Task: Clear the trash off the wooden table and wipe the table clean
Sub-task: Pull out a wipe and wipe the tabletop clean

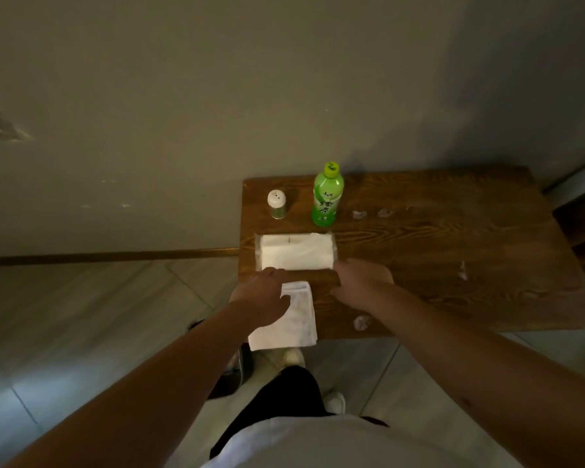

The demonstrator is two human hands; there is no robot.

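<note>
The wooden table (453, 238) stands against the wall. Several small crumpled paper scraps lie on it: two beside the bottle (359, 214), one near the right side (463, 270), and one at the front edge (361, 322). A folded white cloth (284, 325) lies on the near left corner and hangs over the edge. My left hand (262, 295) grips the cloth's top left, thumb on top. My right hand (362, 282) rests palm down on the wood, its fingertips at the near right corner of a flat tissue pack (296, 251). It holds nothing.
A green tea bottle (327, 197) and a small white-capped shaker (277, 204) stand at the back left of the table. Dark furniture (581, 224) sits to the right. A dark bin-like object (237, 366) is on the tiled floor below the table's left corner.
</note>
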